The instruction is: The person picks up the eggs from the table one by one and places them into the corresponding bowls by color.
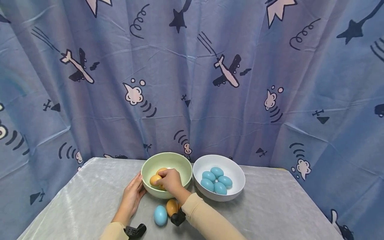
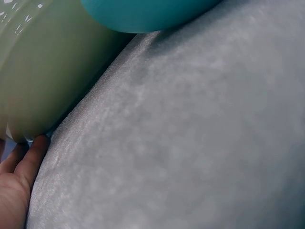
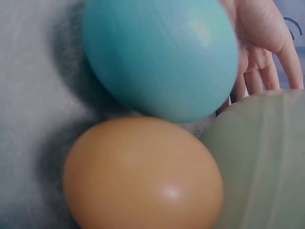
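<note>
My left hand (image 1: 131, 195) rests its straight fingers against the left outside of the green bowl (image 1: 147, 190). Reaching over the rim, my right hand (image 1: 171, 181) pinches an orange egg (image 1: 155, 180) inside that bowl, by thumb and fingertips. Another orange egg (image 1: 162, 171) lies in there behind it, and more orange shows below, partly covered. On the cloth in front stand a blue egg (image 1: 160, 215) and a loose orange egg (image 1: 172, 208), close together beneath my right forearm. The right wrist view shows this blue egg (image 3: 162, 57) and orange egg (image 3: 143, 176) large beside the bowl.
A white bowl (image 1: 240, 186) with several blue eggs (image 1: 220, 188) stands just right of the green one. Grey cloth (image 1: 279, 206) covers the table. A blue patterned curtain (image 1: 192, 110) hangs behind its back edge.
</note>
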Available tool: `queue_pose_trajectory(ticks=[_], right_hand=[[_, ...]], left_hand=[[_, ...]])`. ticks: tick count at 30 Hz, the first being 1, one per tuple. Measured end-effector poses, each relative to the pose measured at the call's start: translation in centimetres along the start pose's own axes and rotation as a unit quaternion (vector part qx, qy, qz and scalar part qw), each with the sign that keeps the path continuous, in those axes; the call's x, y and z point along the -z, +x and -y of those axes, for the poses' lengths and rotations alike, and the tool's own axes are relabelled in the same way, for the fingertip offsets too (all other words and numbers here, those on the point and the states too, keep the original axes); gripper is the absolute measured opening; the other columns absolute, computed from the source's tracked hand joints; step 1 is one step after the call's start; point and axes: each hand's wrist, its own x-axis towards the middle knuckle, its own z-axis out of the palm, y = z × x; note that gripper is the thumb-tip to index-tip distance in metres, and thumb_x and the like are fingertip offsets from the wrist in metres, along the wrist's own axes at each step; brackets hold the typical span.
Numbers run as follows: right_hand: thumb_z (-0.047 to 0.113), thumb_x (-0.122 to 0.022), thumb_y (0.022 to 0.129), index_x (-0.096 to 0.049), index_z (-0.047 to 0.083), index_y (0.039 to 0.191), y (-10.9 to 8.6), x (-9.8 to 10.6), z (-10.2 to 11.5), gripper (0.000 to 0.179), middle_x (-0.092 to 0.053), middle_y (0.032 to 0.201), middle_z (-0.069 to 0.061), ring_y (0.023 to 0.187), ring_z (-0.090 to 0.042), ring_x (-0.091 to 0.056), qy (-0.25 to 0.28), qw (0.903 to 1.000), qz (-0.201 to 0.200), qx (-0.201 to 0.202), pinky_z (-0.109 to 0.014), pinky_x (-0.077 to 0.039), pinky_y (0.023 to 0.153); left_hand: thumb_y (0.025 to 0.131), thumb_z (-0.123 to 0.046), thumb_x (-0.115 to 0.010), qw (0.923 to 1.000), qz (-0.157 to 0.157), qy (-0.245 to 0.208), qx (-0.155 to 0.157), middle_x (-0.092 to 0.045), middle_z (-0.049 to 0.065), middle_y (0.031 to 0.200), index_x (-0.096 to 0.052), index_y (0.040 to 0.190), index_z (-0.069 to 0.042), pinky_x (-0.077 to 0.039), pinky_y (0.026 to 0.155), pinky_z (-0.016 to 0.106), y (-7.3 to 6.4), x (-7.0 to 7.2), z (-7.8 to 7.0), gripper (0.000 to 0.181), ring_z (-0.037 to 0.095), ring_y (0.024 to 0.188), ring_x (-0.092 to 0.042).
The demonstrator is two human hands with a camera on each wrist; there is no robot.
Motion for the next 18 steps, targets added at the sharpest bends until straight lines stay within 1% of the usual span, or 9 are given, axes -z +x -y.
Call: queue_pose_trajectory(ticks=[3, 9, 12, 15, 18], right_hand=[[0.006, -0.090, 0.068, -0.079, 0.000, 0.100, -0.04, -0.01, 0.05, 0.034, -0.077, 0.092, -0.008, 0.075, -0.006, -0.060, -0.013, 0.9999, 0.001, 0.006, -0.016, -0.052, 0.063], [0.009, -0.090, 0.066, -0.080, 0.005, 0.098, -0.08, -0.10, 0.02, 0.034, -0.078, 0.091, -0.004, 0.087, -0.013, -0.066, -0.063, 0.9976, -0.003, 0.030, -0.022, -0.052, 0.080], [0.010, -0.091, 0.065, -0.081, 0.007, 0.097, -0.12, -0.20, 0.00, 0.034, -0.079, 0.091, -0.002, 0.090, -0.015, -0.067, -0.082, 0.9960, -0.008, 0.035, -0.022, -0.052, 0.083], [0.009, -0.091, 0.064, -0.081, 0.008, 0.097, -0.11, -0.27, 0.00, 0.034, -0.079, 0.090, -0.001, 0.090, -0.013, -0.069, -0.083, 0.9961, -0.013, 0.027, -0.020, -0.052, 0.083], [0.006, -0.090, 0.065, -0.081, 0.006, 0.096, -0.10, -0.32, -0.01, 0.033, -0.079, 0.089, -0.003, 0.089, -0.012, -0.071, -0.062, 0.9978, -0.017, 0.019, -0.019, -0.054, 0.079]], left_hand=[[0.107, -0.040, -0.042, 1.0000, -0.001, -0.003, -0.001, -0.023, 0.008, 0.165, -0.021, 0.159, -0.010, -0.050, 0.097, 0.019, -0.01, 0.02, -0.01, 0.064, 0.023, 0.150, -0.025], [0.106, -0.043, -0.044, 1.0000, -0.006, -0.001, -0.005, -0.022, 0.011, 0.165, -0.021, 0.159, -0.007, -0.051, 0.093, 0.018, 0.11, 0.04, 0.06, 0.068, 0.026, 0.150, -0.025], [0.106, -0.043, -0.043, 1.0000, -0.007, 0.002, -0.007, -0.023, 0.012, 0.165, -0.021, 0.159, -0.006, -0.051, 0.092, 0.017, 0.14, 0.06, 0.13, 0.068, 0.026, 0.149, -0.025], [0.106, -0.042, -0.042, 1.0000, -0.004, 0.005, -0.005, -0.022, 0.012, 0.165, -0.019, 0.159, -0.007, -0.050, 0.093, 0.017, 0.14, 0.14, 0.14, 0.067, 0.026, 0.150, -0.024], [0.107, -0.041, -0.041, 1.0000, -0.001, 0.004, -0.002, -0.021, 0.011, 0.165, -0.018, 0.159, -0.008, -0.049, 0.095, 0.017, 0.07, 0.15, 0.07, 0.067, 0.026, 0.150, -0.023]])
